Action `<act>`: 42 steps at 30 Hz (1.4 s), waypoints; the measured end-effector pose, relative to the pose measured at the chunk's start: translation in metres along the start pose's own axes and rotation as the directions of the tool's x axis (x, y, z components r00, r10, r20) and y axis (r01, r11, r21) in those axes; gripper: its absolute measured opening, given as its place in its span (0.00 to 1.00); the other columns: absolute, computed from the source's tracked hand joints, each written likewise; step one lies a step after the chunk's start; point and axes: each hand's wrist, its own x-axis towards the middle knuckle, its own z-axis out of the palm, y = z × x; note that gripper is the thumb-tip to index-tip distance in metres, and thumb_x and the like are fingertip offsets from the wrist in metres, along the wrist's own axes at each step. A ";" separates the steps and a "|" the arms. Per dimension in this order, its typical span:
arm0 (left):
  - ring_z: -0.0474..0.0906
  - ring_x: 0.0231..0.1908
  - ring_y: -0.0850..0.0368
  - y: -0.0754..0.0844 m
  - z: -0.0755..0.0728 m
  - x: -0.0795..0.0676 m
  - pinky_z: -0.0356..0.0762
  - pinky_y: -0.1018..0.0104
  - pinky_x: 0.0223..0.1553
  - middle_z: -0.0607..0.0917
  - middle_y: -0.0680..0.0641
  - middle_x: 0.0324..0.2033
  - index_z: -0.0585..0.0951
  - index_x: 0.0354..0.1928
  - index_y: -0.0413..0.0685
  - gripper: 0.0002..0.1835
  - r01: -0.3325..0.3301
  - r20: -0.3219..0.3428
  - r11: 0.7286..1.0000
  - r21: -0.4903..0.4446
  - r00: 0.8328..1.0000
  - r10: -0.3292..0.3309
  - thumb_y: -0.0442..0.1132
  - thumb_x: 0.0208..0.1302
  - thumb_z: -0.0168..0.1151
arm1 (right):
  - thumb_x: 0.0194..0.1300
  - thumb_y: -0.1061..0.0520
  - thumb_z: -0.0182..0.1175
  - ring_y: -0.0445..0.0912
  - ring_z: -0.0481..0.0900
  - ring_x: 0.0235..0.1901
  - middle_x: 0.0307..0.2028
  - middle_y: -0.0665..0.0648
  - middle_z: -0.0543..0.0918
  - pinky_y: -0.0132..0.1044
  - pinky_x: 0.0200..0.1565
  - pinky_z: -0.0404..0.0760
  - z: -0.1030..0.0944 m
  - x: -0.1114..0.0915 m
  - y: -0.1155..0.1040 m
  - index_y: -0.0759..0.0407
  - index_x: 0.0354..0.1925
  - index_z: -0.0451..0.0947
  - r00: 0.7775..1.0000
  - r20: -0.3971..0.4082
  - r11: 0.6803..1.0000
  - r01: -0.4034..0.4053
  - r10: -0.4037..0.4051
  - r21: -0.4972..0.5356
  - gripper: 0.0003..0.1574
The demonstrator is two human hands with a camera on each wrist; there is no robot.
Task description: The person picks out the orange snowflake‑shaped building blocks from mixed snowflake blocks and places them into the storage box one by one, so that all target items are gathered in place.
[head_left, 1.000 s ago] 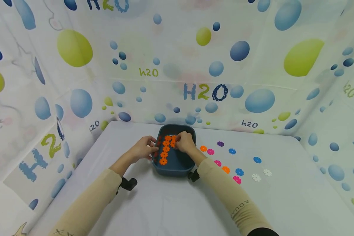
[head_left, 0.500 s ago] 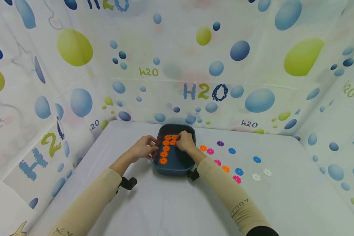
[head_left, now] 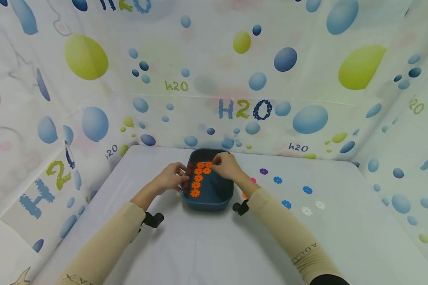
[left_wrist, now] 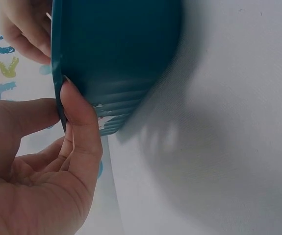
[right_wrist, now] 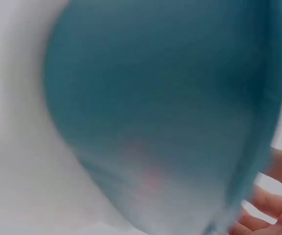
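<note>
A dark blue-green plastic basin stands on the white table. Its left rim is pinched between the thumb and fingers of my left hand, seen close in the left wrist view. Inside, orange flower-shaped pieces form a line along the left side, with a few more toward the far end. My right hand hovers over the far right part of the basin, beside the far orange pieces. In the right wrist view its fingers are loosely bent behind the blurred rim, and nothing shows in them.
Flower pieces lie on the table right of the basin: a purple piece, several blue pieces, white pieces, and pink and orange ones partly behind the right forearm. A printed curtain hangs behind the table.
My right hand has drawn slightly right, away from the far orange pieces, and its forearm now covers some loose pieces. The left hand keeps its hold on the rim. The head view has shifted slightly.
</note>
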 end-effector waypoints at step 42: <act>0.78 0.30 0.53 0.003 0.000 -0.002 0.85 0.62 0.30 0.76 0.41 0.38 0.65 0.64 0.27 0.22 -0.006 0.002 1.000 0.028 1.000 0.006 0.31 0.76 0.56 | 0.67 0.58 0.69 0.50 0.78 0.42 0.42 0.57 0.82 0.38 0.42 0.83 -0.102 -0.119 0.129 0.66 0.53 0.81 0.975 0.209 0.997 -0.070 0.078 -0.042 0.20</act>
